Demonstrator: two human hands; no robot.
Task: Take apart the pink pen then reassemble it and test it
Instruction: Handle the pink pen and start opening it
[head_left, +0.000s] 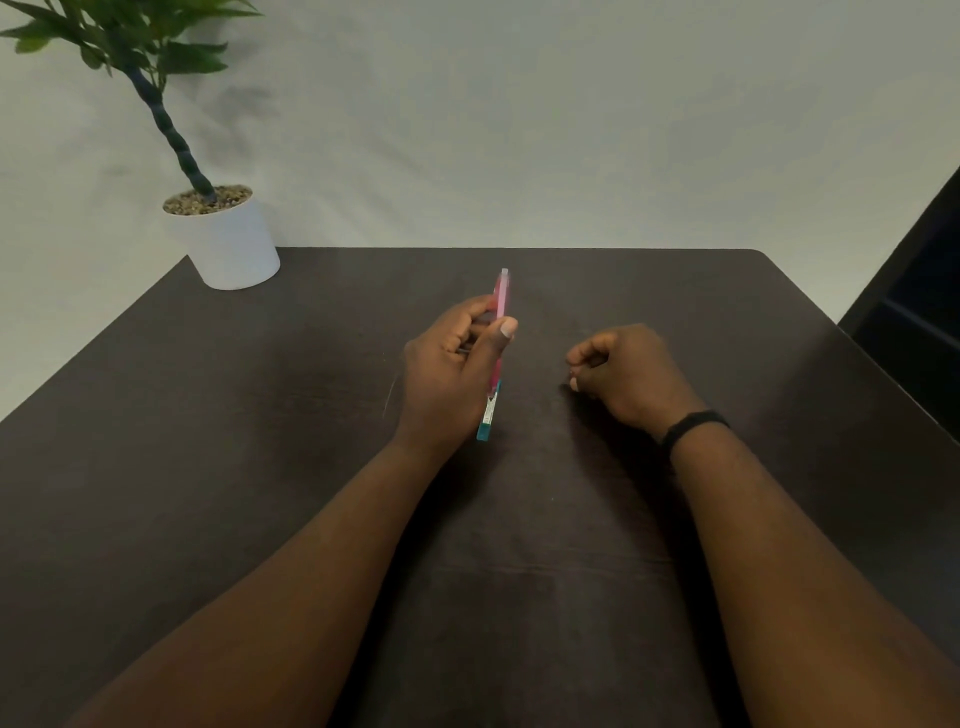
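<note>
Your left hand (448, 371) grips the pink pen (496, 349) between thumb and curled fingers, above the middle of the table (208, 467). Your right hand (626, 375) is curled closed; whether it holds something, I cannot tell.

Plant pot (231, 249) on table's (156, 467) far-left corner; pen (500, 332) mid-table.

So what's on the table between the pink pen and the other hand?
Nothing: the head view shows only bare dark table between the pink pen, held in the left hand, and the curled right hand.
</note>
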